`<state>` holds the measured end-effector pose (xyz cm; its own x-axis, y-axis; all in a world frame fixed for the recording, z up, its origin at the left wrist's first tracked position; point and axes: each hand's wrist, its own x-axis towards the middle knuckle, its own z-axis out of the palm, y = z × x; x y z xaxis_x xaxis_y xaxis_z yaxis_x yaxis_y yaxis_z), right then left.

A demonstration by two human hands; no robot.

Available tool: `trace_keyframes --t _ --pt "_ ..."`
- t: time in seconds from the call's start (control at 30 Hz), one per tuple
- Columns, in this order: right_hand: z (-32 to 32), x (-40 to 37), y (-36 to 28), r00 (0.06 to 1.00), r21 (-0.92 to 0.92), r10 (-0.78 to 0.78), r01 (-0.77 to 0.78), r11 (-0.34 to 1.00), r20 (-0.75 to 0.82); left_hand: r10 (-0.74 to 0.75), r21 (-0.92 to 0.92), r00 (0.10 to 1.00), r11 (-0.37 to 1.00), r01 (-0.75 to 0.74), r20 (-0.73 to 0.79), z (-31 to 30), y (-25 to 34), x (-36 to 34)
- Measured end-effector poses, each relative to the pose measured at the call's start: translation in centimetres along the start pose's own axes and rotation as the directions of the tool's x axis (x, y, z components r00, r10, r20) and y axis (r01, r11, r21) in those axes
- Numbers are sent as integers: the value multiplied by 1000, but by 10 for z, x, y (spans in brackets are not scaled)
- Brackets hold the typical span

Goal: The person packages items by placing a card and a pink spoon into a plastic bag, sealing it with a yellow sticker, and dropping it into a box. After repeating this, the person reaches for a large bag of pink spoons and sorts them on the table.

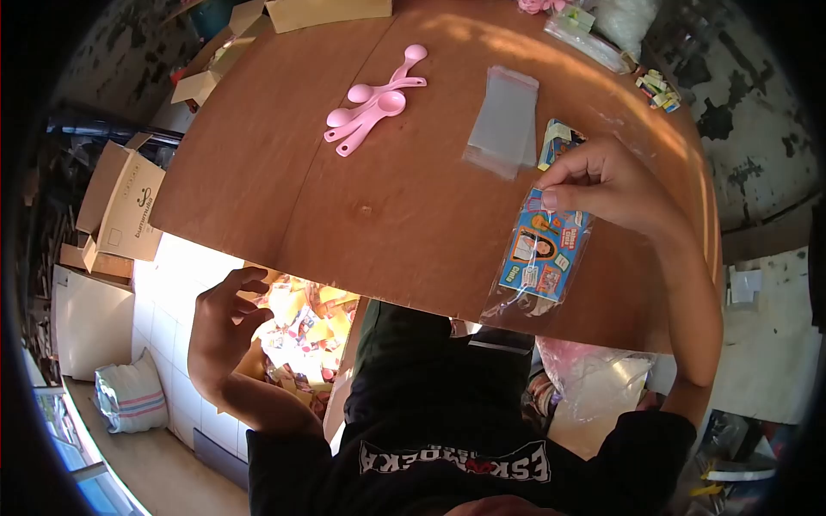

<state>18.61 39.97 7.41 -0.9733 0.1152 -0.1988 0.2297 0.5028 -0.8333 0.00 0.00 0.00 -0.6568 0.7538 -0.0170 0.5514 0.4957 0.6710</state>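
Observation:
My right hand (602,185) pinches the top edge of a blue printed card (538,249) in a clear plastic sleeve, whose lower end hangs near the table's front edge. Just beyond the fingers lies a small stack of similar cards (559,138), partly behind the hand. Left of that stack is a pile of clear plastic sleeves (506,120). My left hand (231,322) is off the table's front left edge, fingers curved and apart, with nothing in it. Several pink measuring spoons (376,107) lie on the far middle of the table.
The brown wooden table (370,206) fills the middle. Below its left edge is a box of colourful wrappers (305,327). Cardboard boxes (125,202) stand at the left. Small packets (658,91) and plastic bags (624,26) are at the far right. A white sack (131,391) sits lower left.

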Motion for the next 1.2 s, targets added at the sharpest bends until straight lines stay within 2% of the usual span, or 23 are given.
trace_keyframes --t 0.07,0.1,0.17,0.2,0.23,0.3,0.33,0.4,0.5,0.57,0.63,0.7,0.73,0.77,0.8,0.83,0.87,0.93,0.97,1.03,1.1,1.17,1.2 --pt "-2 -1 -1 1000 85 14 -15 996 11 -315 -56 949 948 314 -1 -1 13 0" --pt "4 8 0 1000 83 1 -2 997 4 -308 -51 951 950 307 -13 -1 1 4" --pt "7 11 -3 1000 69 -14 12 998 24 -70 -100 991 993 59 -110 8 -9 4" --pt "10 14 -4 1000 70 -13 11 998 26 162 -31 969 985 -171 -188 13 -1 8" --pt "15 19 -6 998 75 -31 27 997 54 274 -94 936 949 -300 -223 18 6 16" --pt "27 28 -12 995 76 -47 40 996 85 285 -370 921 852 -370 -267 39 14 29" --pt "36 33 -17 984 86 -88 76 993 152 266 -578 930 729 -367 -254 56 23 34" --pt "53 45 -28 967 95 -134 116 989 216 298 -872 945 417 -255 -133 83 48 47" --pt "71 63 -42 924 121 -240 213 970 297 477 -991 871 -1 133 116 114 59 62" --pt "74 75 -49 927 75 -240 228 971 288 479 -883 810 -139 449 337 118 68 65" --pt "72 97 -38 895 115 -358 339 934 267 461 -896 820 -108 431 340 119 64 70" --pt "62 117 -40 946 149 -179 143 978 269 404 -871 835 -156 466 375 123 58 74" --pt "61 127 -39 961 156 -229 204 966 158 380 -873 845 -159 461 376 122 59 74" --pt "64 144 -24 927 68 -374 372 926 22 378 -876 848 -160 454 371 121 61 73" --pt "61 161 -14 856 -303 -516 488 819 -18 343 -875 875 -226 429 340 121 65 74" --pt "59 174 -8 760 -632 -650 504 589 0 305 -869 900 -290 400 312 120 67 74" --pt "61 185 -1 757 -631 -653 507 587 2 294 -867 900 -291 405 322 121 64 75" --pt "68 201 4 654 -849 -742 468 246 145 275 -852 906 -333 403 321 120 62 77" --pt "70 209 7 652 -848 -744 469 245 146 260 -835 911 -377 401 320 120 63 78" --pt "74 216 7 726 -933 -642 357 47 246 222 -835 923 -398 381 315 116 67 83" --pt "72 215 9 707 -931 -666 362 51 238 195 -773 943 -540 332 269 115 69 88" --pt "67 211 9 688 -928 -687 368 55 232 178 -788 950 -531 311 256 111 73 94" --pt "63 206 10 577 -882 -808 436 178 122 151 -787 957 -546 289 247 109 74 98"
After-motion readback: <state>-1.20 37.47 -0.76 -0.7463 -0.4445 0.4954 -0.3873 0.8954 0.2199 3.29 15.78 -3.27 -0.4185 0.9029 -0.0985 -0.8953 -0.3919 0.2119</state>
